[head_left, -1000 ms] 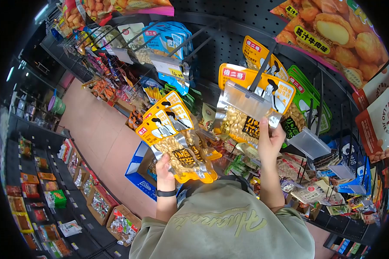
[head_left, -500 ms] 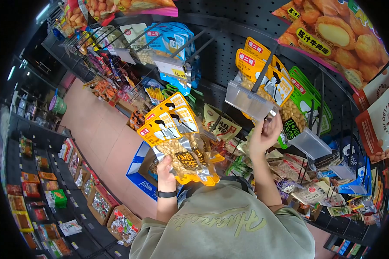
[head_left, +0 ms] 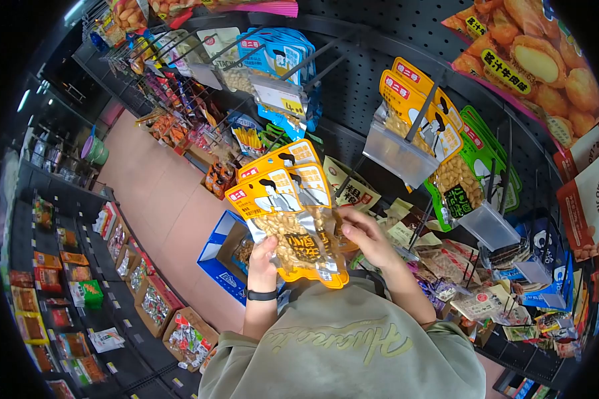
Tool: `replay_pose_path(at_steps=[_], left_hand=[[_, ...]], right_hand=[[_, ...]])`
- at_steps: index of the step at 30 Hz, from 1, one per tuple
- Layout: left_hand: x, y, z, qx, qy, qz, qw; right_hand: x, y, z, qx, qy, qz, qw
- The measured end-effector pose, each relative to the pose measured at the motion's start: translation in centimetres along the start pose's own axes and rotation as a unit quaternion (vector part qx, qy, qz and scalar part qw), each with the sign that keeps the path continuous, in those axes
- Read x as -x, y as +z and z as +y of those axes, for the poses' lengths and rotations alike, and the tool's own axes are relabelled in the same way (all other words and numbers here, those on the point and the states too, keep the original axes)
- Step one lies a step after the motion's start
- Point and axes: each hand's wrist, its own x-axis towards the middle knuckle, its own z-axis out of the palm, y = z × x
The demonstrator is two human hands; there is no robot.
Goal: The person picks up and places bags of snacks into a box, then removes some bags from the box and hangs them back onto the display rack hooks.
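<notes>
Several orange-topped bags of peanuts (head_left: 283,229) are fanned out in front of my chest. My left hand (head_left: 262,263) grips their lower left side, with the thumb on the front. At their right edge is my right hand (head_left: 369,239), its fingers closed on the side of the stack and its fingertips partly hidden. More orange peanut bags (head_left: 422,110) hang on a peg up to the right, behind a clear price holder (head_left: 400,147). Green peanut bags (head_left: 460,186) hang beside them.
Blue snack bags (head_left: 283,53) hang on pegs at the upper middle. Below left of my hands stands a blue carton (head_left: 213,263). Pegs and clear holders (head_left: 489,226) jut out on the right. Across the aisle floor (head_left: 160,199), a low shelf (head_left: 126,339) holds packets and boxes.
My right hand has come down from the price holder on the peg to the right edge of the peanut bags. My left hand still holds the bags; the view has shifted slightly.
</notes>
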Motion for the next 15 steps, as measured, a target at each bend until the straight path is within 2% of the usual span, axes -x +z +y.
replay_pose_path(at_steps=[3,4,7,8,10,11,12,15], left_hand=[[-0.2,0.5,-0.5,-0.021,0.000,0.000,1.000],[-0.3,0.8,-0.7,-0.031,-0.001,-0.007,0.999],[-0.2,0.6,-1.3,-0.013,-0.031,-0.009,0.999],[-0.3,0.6,-1.5,-0.009,-0.039,-0.010,0.999],[-0.6,0.3,-2.4,-0.002,-0.037,0.001,0.999],[-0.8,-0.1,-2.5,0.018,-0.066,-0.002,0.998],[-1.0,-0.1,-2.7,0.007,-0.068,0.014,0.998],[-1.3,0.4,-2.7,-0.001,-0.075,0.022,0.997]], right_hand=[[0.0,-0.3,0.9,0.091,-0.025,0.022,0.995],[0.3,0.4,0.3,0.091,-0.010,0.064,0.994],[-0.2,-0.1,-0.3,0.159,0.009,0.030,0.987],[-0.3,0.2,0.0,0.147,0.013,0.071,0.987],[0.0,-0.5,0.9,0.234,0.013,0.104,0.967],[0.0,-0.7,1.1,0.277,0.013,0.119,0.953],[-0.3,0.3,0.1,0.266,-0.040,0.158,0.950],[-0.2,0.0,-1.1,0.304,-0.043,0.167,0.937]])
